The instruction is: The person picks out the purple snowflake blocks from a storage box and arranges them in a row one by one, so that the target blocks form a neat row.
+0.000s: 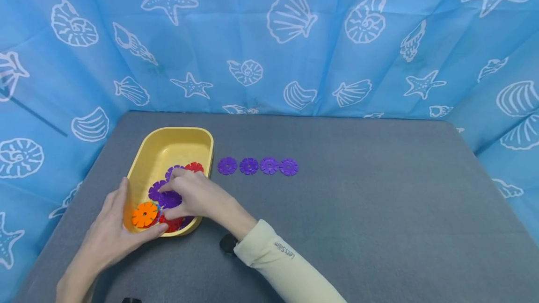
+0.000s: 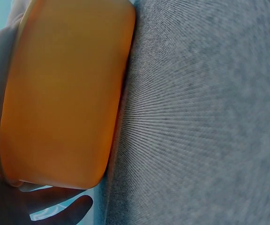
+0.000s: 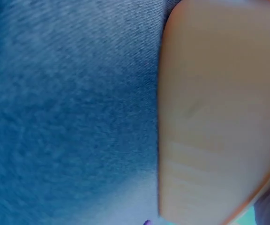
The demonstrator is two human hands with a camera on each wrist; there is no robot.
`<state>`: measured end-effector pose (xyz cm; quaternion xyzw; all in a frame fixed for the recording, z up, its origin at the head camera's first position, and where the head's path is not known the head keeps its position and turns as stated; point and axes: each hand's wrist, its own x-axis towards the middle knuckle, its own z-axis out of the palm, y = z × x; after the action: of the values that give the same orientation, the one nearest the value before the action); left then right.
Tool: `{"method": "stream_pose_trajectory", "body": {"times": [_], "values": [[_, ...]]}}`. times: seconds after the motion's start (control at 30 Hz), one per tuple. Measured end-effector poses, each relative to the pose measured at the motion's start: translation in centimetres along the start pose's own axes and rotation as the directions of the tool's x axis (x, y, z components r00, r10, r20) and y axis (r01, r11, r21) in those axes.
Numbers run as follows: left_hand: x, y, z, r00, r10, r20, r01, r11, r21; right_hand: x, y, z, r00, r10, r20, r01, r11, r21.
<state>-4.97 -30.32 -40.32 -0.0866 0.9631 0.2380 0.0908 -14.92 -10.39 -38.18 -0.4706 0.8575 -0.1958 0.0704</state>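
Note:
A yellow tub (image 1: pixel 145 153) holds several notched plastic discs. My left hand (image 1: pixel 105 233) holds the tub's near left corner, thumb along the near rim and fingers against the left side. In the left wrist view, the tub's wall (image 2: pixel 62 93) fills the space beside that hand. My right hand (image 1: pixel 191 195) reaches inside over the right rim, with a purple notched disc (image 1: pixel 170 199) between thumb and fingers. Around it lie an orange disc (image 1: pixel 145 214), a red disc (image 1: pixel 194 167) and more purple and red ones, partly hidden. The right wrist view shows mainly the tub's outer wall (image 3: pixel 219 108).
Several purple discs, among them one at the right end (image 1: pixel 289 167), lie flat in a row on the grey table (image 1: pixel 358 209), right of the tub. A blue curtain (image 1: pixel 261 27) with white shell prints stands behind. A small black object (image 1: pixel 228 244) shows beside the right wrist.

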Motion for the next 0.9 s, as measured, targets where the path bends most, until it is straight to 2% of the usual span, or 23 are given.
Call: {"method": "stream_pose_trajectory", "body": {"times": [0.2,0.53,0.9], "values": [[0.1,0.1,0.0,1.000,-0.003,-0.002,0.003,1.000,0.010,-0.4,0.5,-0.2,0.998,0.003,-0.061,0.003,0.995,0.100],[0.0,0.0,0.0,1.000,0.000,-0.010,0.000,1.000,0.010,-1.0,1.3,-0.1,0.987,-0.032,-0.156,0.065,0.976,0.208],[0.0,-0.4,0.2,0.999,0.034,-0.028,-0.034,0.999,-0.012,-2.7,2.4,-1.2,0.972,0.045,-0.229,0.043,0.929,0.366]]}}
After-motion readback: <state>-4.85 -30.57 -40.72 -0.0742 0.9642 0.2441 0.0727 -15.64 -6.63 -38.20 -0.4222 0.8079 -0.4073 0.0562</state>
